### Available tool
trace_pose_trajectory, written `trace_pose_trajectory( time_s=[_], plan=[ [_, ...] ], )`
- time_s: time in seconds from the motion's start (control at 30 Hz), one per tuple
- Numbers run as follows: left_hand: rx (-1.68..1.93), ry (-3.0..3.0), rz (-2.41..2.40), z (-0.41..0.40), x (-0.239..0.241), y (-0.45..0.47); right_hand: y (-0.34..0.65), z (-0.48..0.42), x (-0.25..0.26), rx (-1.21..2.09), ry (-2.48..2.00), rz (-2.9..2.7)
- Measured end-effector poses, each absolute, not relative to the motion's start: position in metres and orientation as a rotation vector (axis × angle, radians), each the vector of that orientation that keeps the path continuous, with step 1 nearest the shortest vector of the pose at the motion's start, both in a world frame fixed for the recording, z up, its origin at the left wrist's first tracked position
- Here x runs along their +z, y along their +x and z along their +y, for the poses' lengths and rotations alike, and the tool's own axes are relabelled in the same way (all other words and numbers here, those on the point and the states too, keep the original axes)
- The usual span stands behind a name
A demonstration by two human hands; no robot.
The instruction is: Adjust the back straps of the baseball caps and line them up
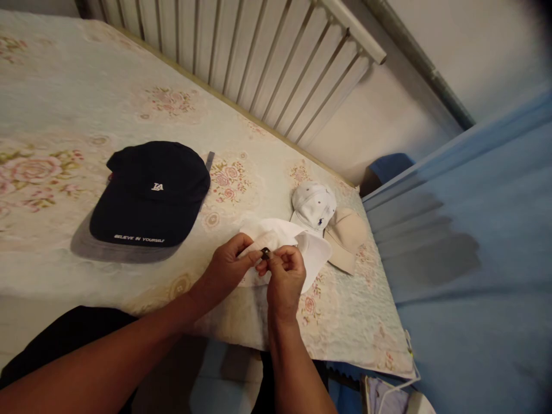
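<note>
A white cap (pixel 314 256) lies on the bed's near edge, partly covered by my hands, its brim pointing right. My left hand (pixel 233 261) is closed, pinching the white cap's back strap close to a small dark metal buckle (pixel 265 252). Fingers curled, my right hand (pixel 285 276) pinches the strap at the buckle's other side. How the strap runs through the buckle is too small to make out. Just beyond it sit another white cap (pixel 314 206) with a dark blue emblem and a beige cap (pixel 345 233).
A navy cap (pixel 150 195) with white lettering rests on the left of the flowered bedcover (pixel 168 103). Behind the bed stands a pale slatted headboard or radiator (pixel 241 57). A blue curtain (pixel 466 259) hangs at the right. Under the bed's right corner some items (pixel 388 397) show.
</note>
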State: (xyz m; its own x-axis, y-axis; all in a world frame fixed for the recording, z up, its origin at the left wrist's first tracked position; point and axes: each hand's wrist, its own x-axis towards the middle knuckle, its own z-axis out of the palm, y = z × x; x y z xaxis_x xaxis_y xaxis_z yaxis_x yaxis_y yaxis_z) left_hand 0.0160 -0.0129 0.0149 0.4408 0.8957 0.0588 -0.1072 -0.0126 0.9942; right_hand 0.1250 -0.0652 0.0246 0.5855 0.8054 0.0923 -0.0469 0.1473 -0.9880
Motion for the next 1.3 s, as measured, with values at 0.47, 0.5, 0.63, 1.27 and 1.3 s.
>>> trace_pose_trajectory(
  time_s=[0.47, 0.5, 0.63, 1.27, 1.3],
  plan=[
    [0.911, 1.302, 0.793, -0.012, 0.025, 0.013, 0.137, -0.068, 0.029, 0.639, -1.418, -1.065],
    [0.894, 1.284, 0.801, -0.012, 0.025, 0.013, 0.138, -0.068, 0.028, 0.668, -1.408, -1.042],
    [0.835, 1.177, 0.753, -0.012, 0.025, 0.011, 0.143, -0.065, 0.024, 0.798, -1.304, -0.905],
    [0.492, 1.131, 0.587, -0.013, 0.03, 0.01, 0.15, -0.055, 0.028, 0.911, -1.035, -0.571],
    [0.483, 1.139, 0.594, -0.013, 0.031, 0.009, 0.15, -0.055, 0.028, 0.908, -1.037, -0.568]
  ],
)
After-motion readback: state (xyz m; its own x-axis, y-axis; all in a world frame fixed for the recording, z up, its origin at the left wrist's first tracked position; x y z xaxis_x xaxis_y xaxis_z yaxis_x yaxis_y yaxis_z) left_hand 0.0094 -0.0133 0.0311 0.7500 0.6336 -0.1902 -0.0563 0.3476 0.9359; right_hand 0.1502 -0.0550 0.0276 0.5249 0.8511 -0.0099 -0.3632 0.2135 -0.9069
